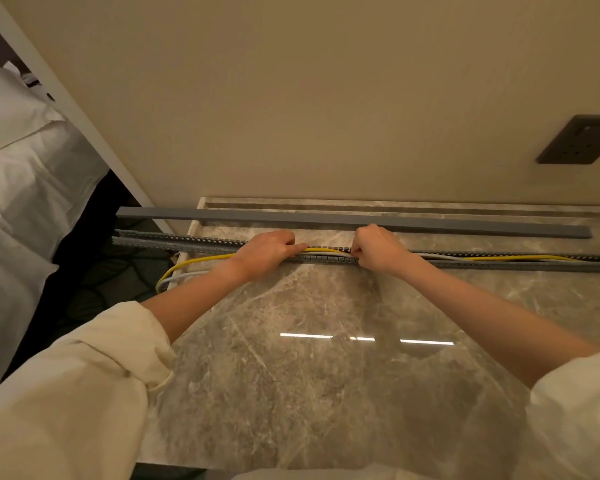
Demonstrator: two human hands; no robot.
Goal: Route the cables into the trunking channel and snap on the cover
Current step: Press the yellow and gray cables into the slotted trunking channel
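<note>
A long grey slotted trunking channel [187, 241] lies across the marble table [326, 375], its left end overhanging the table edge. A yellow cable [520, 258] and a grey-white cable [179, 278] run along it; to the right they lie inside the channel, to the left they hang out in a loop past the table edge. My left hand [269, 249] presses on the yellow cable at the channel's middle. My right hand [378, 249] pinches the cables a short way to the right. The grey cover strip [326, 220] lies loose behind the channel, parallel to it.
A beige wall rises just behind the table, with a dark socket plate [577, 140] at the right. A bed with white linen [25, 174] stands to the left, across a dark gap of floor. The cover's left end overhangs the table.
</note>
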